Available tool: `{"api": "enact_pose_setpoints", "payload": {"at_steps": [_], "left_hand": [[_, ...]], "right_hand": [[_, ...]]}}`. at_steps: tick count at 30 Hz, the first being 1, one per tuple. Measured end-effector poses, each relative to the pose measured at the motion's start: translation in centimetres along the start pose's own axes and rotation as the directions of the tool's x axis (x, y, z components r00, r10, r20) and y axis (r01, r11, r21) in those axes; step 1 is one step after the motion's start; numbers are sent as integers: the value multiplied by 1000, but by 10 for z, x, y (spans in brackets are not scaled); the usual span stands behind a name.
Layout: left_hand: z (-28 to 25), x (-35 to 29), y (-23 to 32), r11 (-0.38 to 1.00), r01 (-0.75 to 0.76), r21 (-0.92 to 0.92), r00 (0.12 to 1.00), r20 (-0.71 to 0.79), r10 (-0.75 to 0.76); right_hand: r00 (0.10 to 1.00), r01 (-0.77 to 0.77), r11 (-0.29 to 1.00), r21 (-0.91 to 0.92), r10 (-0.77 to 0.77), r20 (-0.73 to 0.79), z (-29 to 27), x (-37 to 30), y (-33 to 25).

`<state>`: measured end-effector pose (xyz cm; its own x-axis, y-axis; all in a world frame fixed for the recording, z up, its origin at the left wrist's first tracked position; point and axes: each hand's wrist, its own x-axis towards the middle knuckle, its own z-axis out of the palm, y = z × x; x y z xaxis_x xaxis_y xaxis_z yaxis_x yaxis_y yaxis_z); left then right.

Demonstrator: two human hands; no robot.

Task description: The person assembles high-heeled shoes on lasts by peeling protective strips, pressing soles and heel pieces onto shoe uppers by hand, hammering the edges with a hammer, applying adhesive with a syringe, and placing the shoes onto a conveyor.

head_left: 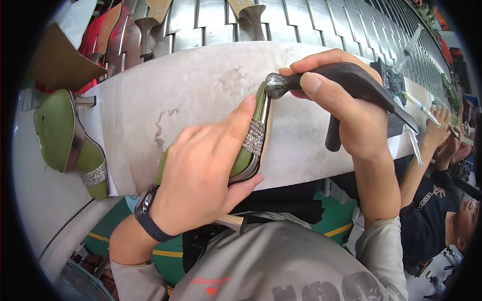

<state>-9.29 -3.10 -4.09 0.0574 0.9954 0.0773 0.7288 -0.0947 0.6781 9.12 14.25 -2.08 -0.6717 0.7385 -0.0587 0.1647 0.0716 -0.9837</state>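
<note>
My left hand (201,163) is wrapped round a green high-heeled shoe (243,161) with a glittering rhinestone band (255,136) across it. The shoe lies on its side, its toe pointing away from me, and its slim heel (232,221) shows below my wrist. My hand covers much of its middle. My right hand (346,105) is closed round a dark hammer (351,75) close to its head. The hammer's round metal face (276,85) rests against the shoe's edge at the toe, and its short handle end (333,135) hangs below my palm.
A matching green shoe (55,135) lies at the far left, below a brown curved sheet (63,60). Beyond the stained white work surface (201,75) runs a metal slat conveyor (216,25) carrying heeled pieces. A black block (394,118) with syringes and a co-worker's hand (438,125) are at right.
</note>
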Motion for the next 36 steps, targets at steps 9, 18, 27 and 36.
{"api": "enact_pose_setpoints", "payload": {"at_steps": [9,18,27,36], "left_hand": [[5,-6,-3,1000,-22,-19,998,-64,20],[4,-10,-4,1000,-18,-9,999,-38,18],[-5,-24,-35,970,-237,-56,971,-36,236],[-8,-37,-54,984,-148,-103,982,-136,134]], "right_hand": [[893,390,911,-138,-337,297,11,-66,-2],[863,484,796,-362,-503,47,70,-113,10],[797,554,721,-416,-603,18,88,-119,22],[764,612,649,-451,-634,125,110,-122,32]]}}
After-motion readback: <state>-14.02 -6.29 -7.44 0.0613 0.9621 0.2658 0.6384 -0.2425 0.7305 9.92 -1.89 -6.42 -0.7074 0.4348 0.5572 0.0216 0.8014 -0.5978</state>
